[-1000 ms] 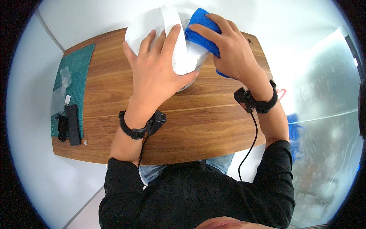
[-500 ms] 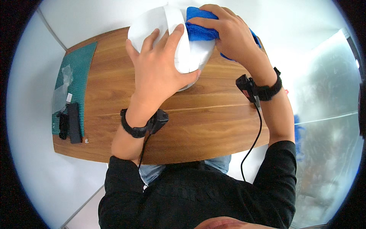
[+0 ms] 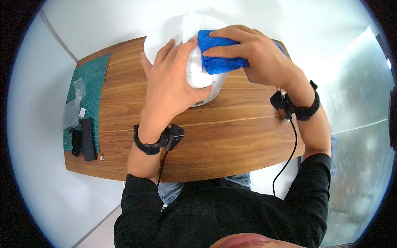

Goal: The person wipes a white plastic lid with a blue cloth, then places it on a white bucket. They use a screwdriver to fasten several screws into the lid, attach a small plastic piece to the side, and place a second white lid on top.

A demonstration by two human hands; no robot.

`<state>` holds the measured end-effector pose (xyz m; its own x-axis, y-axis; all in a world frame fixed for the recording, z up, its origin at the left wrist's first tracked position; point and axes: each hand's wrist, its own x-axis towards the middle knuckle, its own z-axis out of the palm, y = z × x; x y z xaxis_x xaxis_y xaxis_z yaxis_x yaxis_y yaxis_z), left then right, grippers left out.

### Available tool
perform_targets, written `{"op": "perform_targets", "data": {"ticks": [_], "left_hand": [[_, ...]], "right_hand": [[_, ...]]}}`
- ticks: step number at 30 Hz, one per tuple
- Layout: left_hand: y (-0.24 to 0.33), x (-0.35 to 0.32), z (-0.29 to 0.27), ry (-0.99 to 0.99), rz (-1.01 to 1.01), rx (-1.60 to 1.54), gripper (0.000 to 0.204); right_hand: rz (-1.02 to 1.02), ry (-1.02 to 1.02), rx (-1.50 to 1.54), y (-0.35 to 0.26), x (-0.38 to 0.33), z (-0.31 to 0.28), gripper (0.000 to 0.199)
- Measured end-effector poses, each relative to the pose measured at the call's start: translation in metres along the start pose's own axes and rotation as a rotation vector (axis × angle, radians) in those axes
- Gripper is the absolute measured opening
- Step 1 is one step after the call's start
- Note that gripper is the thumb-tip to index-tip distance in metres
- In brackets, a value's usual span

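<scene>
A white rounded object (image 3: 168, 35) with a raised band across its top stands at the far side of the wooden table (image 3: 136, 107); I cannot tell its exact kind. My left hand (image 3: 171, 80) clasps its near left part, fingers spread over the top and thumb on the near side. A folded blue cloth (image 3: 223, 62) is bunched in my right hand (image 3: 264, 53), pressed against the right part of the top. The fingers and thumb of that hand close round the cloth, and its far edge shows beyond the knuckles.
On the left, a green cutting mat (image 3: 93, 74) bears a clear plastic bag (image 3: 74, 105). A dark oblong case (image 3: 88, 139) and a small black item (image 3: 76, 142) lie by its near edge. Cabled black devices (image 3: 175, 134) are strapped to both wrists. A translucent panel (image 3: 359, 144) stands at right.
The right hand and blue cloth have moved nearer to me, across the top of the white object. My left hand keeps its place on it. The whole view has shifted slightly.
</scene>
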<state>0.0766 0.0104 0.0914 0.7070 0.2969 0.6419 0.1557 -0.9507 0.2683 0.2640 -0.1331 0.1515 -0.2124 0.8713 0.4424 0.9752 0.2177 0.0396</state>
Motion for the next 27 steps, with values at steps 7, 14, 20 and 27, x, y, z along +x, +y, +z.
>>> {"op": "perform_targets", "data": {"ticks": [7, 14, 20, 27], "left_hand": [[-0.002, -0.002, -0.004, -0.015, 0.008, -0.001, 0.09], [-0.001, -0.002, -0.001, -0.008, 0.013, 0.05, 0.091], [-0.002, -0.003, 0.004, 0.03, 0.005, 0.08, 0.092], [-0.005, -0.004, 0.005, 0.019, 0.048, 0.044, 0.093]], "right_hand": [[0.136, -0.089, -0.105, 0.027, 0.033, 0.007, 0.073], [0.327, -0.098, -0.197, 0.075, 0.069, 0.045, 0.068], [0.203, 0.016, -0.294, 0.057, 0.045, 0.044, 0.068], [0.234, -0.002, -0.253, 0.045, 0.039, 0.035, 0.063]]}}
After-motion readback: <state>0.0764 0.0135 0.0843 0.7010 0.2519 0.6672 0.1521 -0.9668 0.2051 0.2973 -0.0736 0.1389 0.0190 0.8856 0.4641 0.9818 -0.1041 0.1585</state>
